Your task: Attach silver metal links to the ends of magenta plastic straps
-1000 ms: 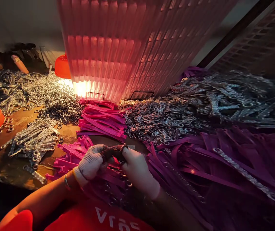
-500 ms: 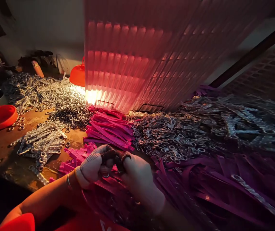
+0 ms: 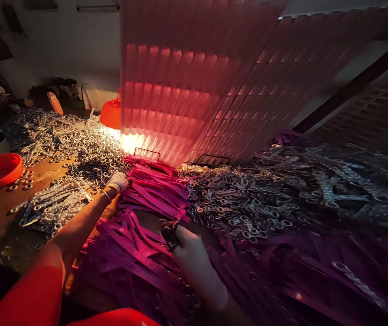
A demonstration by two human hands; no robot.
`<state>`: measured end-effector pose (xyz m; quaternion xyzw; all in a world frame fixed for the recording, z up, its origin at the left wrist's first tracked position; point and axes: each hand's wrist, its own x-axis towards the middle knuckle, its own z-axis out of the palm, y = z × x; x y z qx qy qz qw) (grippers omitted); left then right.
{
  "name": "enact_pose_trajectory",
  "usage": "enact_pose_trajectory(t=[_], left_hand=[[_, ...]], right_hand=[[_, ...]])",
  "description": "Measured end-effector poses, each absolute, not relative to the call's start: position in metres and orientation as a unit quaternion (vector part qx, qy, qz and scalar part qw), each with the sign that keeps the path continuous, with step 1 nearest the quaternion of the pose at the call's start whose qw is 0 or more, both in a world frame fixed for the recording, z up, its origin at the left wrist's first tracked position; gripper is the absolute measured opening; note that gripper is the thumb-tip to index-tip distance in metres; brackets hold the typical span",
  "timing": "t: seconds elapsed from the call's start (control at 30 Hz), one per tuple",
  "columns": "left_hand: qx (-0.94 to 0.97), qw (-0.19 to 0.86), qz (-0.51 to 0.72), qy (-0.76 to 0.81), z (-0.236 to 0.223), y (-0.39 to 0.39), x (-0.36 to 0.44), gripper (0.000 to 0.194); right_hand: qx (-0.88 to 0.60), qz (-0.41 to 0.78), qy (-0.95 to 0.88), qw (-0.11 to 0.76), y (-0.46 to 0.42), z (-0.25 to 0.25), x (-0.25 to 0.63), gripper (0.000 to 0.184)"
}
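Observation:
My left hand [image 3: 117, 182], in a whitish glove with dark fingertips, reaches forward to the left end of a stack of magenta straps [image 3: 160, 188]. Its fingers are mostly hidden from me, so their grip does not show. My right hand [image 3: 187, 244], gloved likewise, is held closed above a nearer pile of magenta straps [image 3: 129, 253]. A small shiny curved edge shows at its fingertips, but what it holds is too dark to name. Left of my left forearm lies a heap of silvery braided pieces with ring ends [image 3: 54, 203].
Loose metal rings [image 3: 95, 163] are heaped under a red lamp [image 3: 111, 113]. A translucent corrugated panel [image 3: 173, 90] stands at the back. Ringed metal pieces [image 3: 238, 199] and purple straps [image 3: 292, 267] cover the right side. A red bowl [image 3: 0, 170] sits at left.
My hands were together in front of me; the left has moved away, forward to the strap stack. My right hand stays closed near the same place. The view has shifted, showing more at left.

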<state>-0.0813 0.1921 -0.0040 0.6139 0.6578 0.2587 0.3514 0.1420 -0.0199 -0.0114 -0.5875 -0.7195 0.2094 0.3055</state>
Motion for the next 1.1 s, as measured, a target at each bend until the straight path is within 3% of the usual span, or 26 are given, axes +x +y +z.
enact_pose_trajectory(t=[0.3,0.43,0.53,0.77,0.97,1.1], left_hand=[[0.504,0.509,0.408,0.566,0.034,0.143,-0.094,0.020],[0.404,0.672,0.467,0.409,0.053,0.085,-0.073,0.015],[0.415,0.732,0.387,0.378,0.049,0.039,-0.048,0.016],[0.602,0.631,0.252,0.419,0.038,-0.001,-0.016,0.034],[0.749,0.528,0.144,0.373,0.044,0.002,-0.013,0.031],[0.808,0.498,0.100,0.299,0.033,0.001,-0.014,0.020]], right_hand=[[-0.596,0.178,-0.717,0.314,-0.030,-0.006,0.156,0.030],[-0.534,0.182,-0.730,0.387,-0.036,0.017,0.153,0.036],[-0.536,0.150,-0.747,0.363,-0.040,0.033,0.151,0.032],[-0.604,0.010,-0.788,0.119,-0.051,0.051,0.155,0.018],[-0.588,-0.062,-0.800,0.107,-0.063,0.034,0.158,0.022],[-0.597,0.010,-0.793,0.125,-0.065,0.020,0.164,0.025]])
